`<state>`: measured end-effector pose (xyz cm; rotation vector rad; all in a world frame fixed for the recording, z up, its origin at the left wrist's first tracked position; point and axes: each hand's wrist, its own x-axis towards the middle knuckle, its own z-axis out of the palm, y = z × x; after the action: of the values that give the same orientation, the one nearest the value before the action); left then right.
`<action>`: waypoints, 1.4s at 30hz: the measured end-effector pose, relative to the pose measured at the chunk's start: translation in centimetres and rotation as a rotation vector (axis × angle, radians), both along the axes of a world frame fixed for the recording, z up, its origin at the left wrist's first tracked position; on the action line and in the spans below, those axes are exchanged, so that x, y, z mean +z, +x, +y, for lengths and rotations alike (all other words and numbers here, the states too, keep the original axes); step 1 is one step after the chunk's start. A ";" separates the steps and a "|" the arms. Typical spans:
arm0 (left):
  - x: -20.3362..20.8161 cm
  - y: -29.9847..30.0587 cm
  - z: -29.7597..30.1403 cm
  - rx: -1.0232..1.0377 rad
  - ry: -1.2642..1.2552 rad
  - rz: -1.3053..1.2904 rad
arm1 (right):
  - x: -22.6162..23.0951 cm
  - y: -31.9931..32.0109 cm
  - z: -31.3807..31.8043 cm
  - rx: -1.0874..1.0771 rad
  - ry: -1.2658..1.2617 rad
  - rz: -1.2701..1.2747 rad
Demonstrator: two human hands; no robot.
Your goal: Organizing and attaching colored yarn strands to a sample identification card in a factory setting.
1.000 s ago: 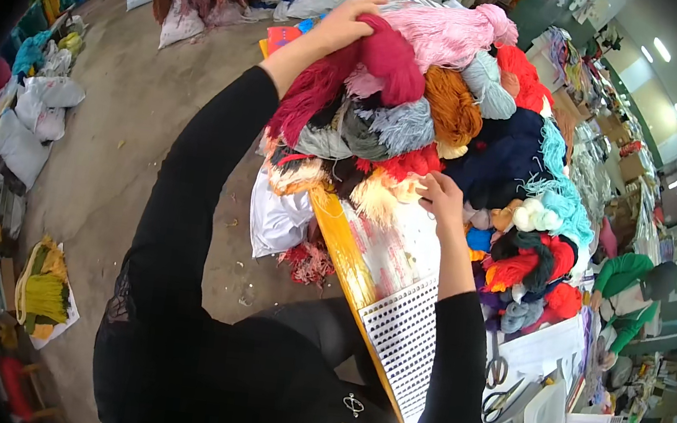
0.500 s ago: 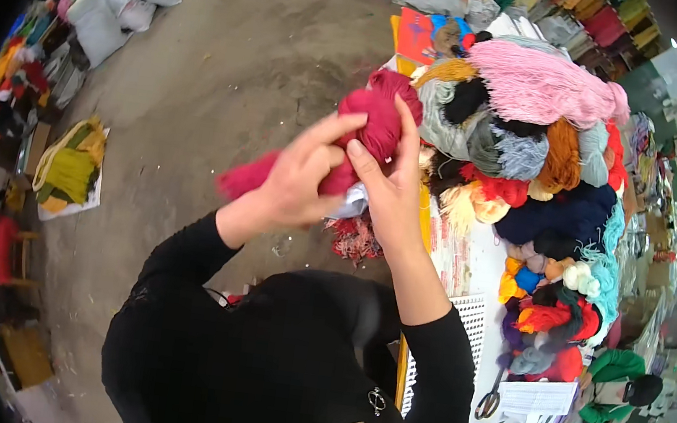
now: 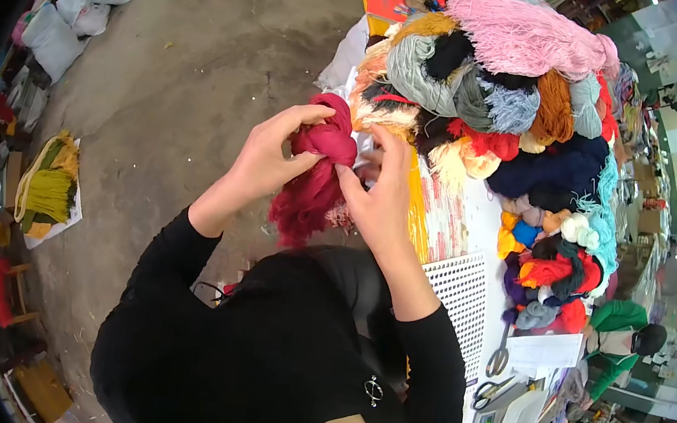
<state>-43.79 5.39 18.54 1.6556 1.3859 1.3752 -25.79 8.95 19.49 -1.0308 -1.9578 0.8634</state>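
On the far left, white sacks (image 3: 66, 17) lie along the edge of the concrete floor (image 3: 177, 82), and an open bag (image 3: 49, 193) holds yellow and green yarn. The floor between them and the worktop (image 3: 480, 229) is wide and bare. The left hand (image 3: 264, 160) is curled shut around the top of a crimson yarn skein (image 3: 317, 175), raised before the chest just off the worktop's near edge. The right hand (image 3: 378, 195) pinches its side, thumb against the wool. A heap of coloured skeins (image 3: 522, 90) crowds the worktop; scissors (image 3: 498, 358) lie near papers.
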 end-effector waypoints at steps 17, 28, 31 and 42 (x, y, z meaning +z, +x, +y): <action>-0.4 0.5 0.8 -0.130 0.190 0.315 | -2.3 -0.6 2.3 -0.001 0.174 0.027; -2.6 -0.8 0.6 0.047 0.368 0.224 | -3.0 0.4 3.4 0.129 -0.147 0.091; -2.7 -1.3 -0.2 0.013 0.151 0.027 | -3.3 -0.2 3.9 0.087 -0.064 0.119; -3.8 -1.8 0.2 -0.136 -0.459 -1.313 | -1.4 -0.4 1.5 0.197 -1.325 0.987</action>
<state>-45.56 5.60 14.75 0.3022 0.6554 1.4295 -26.18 10.42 18.04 -0.7269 -0.4931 2.3290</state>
